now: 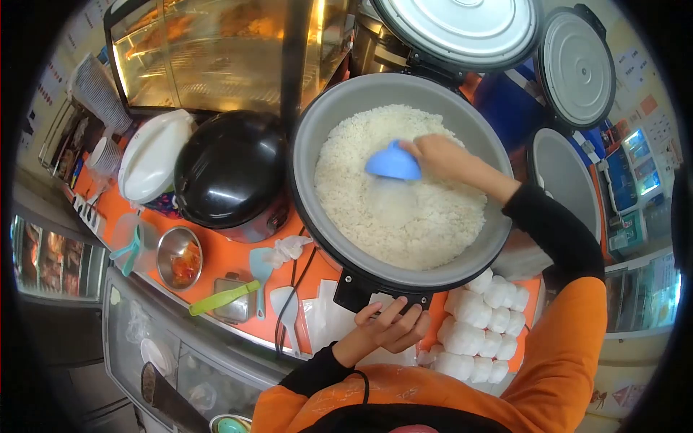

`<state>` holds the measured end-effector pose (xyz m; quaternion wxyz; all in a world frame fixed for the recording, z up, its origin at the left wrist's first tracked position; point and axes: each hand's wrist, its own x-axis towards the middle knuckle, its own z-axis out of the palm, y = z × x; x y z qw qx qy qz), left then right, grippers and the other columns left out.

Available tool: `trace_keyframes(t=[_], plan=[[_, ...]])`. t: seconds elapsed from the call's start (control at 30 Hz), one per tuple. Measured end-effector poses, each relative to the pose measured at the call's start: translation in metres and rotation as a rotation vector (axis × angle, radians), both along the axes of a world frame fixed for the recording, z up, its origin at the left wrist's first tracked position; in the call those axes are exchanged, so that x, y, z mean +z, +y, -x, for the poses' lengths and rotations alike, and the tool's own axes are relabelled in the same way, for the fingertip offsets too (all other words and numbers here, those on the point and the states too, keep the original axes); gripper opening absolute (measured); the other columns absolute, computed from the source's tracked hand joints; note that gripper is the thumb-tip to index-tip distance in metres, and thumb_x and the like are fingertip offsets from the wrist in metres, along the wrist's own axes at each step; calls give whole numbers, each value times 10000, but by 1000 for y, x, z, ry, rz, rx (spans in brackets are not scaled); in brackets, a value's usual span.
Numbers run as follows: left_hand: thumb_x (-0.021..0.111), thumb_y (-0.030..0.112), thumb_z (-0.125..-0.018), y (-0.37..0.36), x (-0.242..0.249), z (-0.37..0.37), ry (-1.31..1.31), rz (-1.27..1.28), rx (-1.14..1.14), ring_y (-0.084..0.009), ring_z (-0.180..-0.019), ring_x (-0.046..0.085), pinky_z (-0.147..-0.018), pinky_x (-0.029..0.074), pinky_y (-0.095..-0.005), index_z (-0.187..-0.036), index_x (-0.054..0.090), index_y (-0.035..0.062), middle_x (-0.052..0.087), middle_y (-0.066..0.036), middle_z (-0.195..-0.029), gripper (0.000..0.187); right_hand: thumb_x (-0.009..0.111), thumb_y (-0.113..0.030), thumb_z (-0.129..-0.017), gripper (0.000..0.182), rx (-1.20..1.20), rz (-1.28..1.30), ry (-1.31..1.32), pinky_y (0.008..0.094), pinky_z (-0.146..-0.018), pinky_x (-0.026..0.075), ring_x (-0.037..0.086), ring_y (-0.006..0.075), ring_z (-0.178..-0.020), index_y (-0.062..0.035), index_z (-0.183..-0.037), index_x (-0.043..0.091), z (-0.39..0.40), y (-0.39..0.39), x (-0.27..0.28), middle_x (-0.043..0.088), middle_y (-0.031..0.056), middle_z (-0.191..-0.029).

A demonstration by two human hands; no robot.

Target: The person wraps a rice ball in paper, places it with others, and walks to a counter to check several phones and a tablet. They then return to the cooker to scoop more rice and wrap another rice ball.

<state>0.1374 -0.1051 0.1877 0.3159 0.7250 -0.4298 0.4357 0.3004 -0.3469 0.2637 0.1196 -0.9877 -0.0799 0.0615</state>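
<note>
A large grey pot of a rice cooker [309, 155], with its lid raised, holds a broad mound of cooked white rice [361, 216]. My right hand [442, 155] reaches over it, fingers closed on a small blue bowl-shaped scoop [393, 162]. The scoop is tilted, its mouth down at the rice near the middle of the pot; whether rice is inside is hidden. My left hand [393, 328] is at the pot's near side, its fingers curled on the black front handle [350, 289]. White sheets [321, 314] lie left of that hand.
Several white wrapped rice portions [473, 310] are stacked right of my left hand. A black-lidded cooker [231, 166], two spatulas [289, 310], green tongs [224, 296] and a metal bowl [166, 268] stand left. Behind is a lit food display [209, 54]; a second open cooker [570, 173] stands right.
</note>
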Motion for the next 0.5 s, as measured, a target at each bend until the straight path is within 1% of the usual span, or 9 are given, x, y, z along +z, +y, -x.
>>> trace_keyframes(t=[0.03,0.07,0.17,0.23,0.33,0.4,0.5], plan=[[549,156,-778,0,0,-1,-8,0,3,-112,-889,522,-900,245,-367,-817,581,259,555,111,-871,115,370,-385,-927,526,39,24,31,453,-673,453,589,418,-702,93,-844,573,-1,-6,-17,590,273,-719],[551,153,-776,0,-1,-1,-4,8,6,-113,-885,523,-898,248,-366,-816,582,258,555,110,-869,116,359,-399,-928,548,78,45,63,447,-667,454,588,418,-691,93,-835,583,1,-1,-19,591,274,-721],[563,145,-765,-3,-2,0,0,42,18,-117,-874,528,-892,258,-363,-819,585,251,553,99,-860,121,313,-448,-931,627,-43,25,342,417,-602,464,575,372,-578,81,-763,604,19,15,-19,581,247,-655],[575,148,-757,-5,-4,0,3,64,22,-117,-874,528,-892,260,-363,-817,584,248,555,96,-857,118,296,-470,-929,656,-13,34,511,405,-555,457,553,330,-531,74,-715,595,33,18,-19,564,216,-625],[592,160,-746,-5,-2,-1,0,68,27,-122,-875,531,-894,262,-367,-807,582,243,558,92,-847,104,277,-490,-929,686,9,100,670,391,-475,436,505,267,-456,74,-675,575,52,22,-4,535,170,-589],[592,163,-747,-7,-5,0,8,85,31,-124,-878,531,-894,262,-368,-802,581,242,558,91,-845,97,275,-495,-927,691,-95,114,769,394,-473,431,503,268,-446,76,-676,573,69,43,48,542,168,-593],[578,168,-753,-8,-4,1,3,100,41,-127,-879,532,-891,261,-373,-799,583,239,560,91,-844,84,281,-492,-925,683,-182,92,807,393,-468,428,501,265,-447,74,-672,569,78,51,62,547,157,-593]])
